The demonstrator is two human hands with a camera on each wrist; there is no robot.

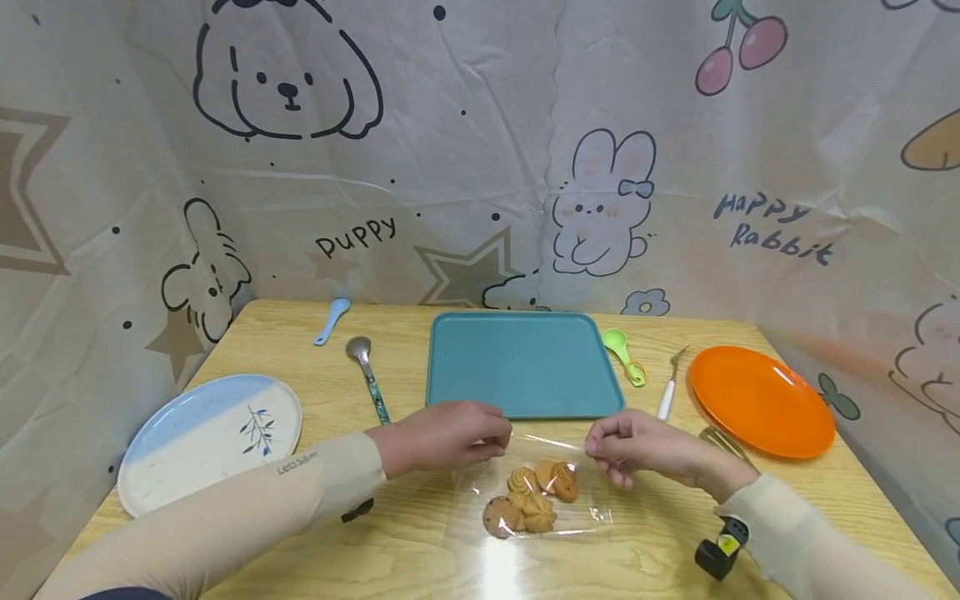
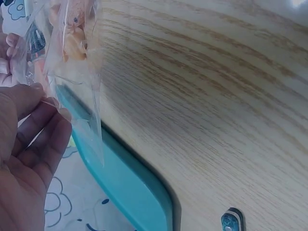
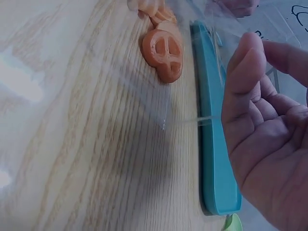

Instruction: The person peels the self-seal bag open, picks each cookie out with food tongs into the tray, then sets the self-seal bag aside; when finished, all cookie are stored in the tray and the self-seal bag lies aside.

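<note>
A clear plastic bag with several cookies inside hangs between my hands at the front of the table. My left hand pinches its upper left corner between thumb and fingers. At the upper right corner, my right hand pinches the film with thumb and forefinger. A pretzel-shaped cookie shows through the film in the right wrist view, close over the wood. The left wrist view has the bag's thin edge running down past the fingertips.
A teal tray lies just behind the bag. To the left are a blue-white plate, a long-handled spoon and a blue spoon. On the right are a green spoon, a white-handled fork and an orange plate.
</note>
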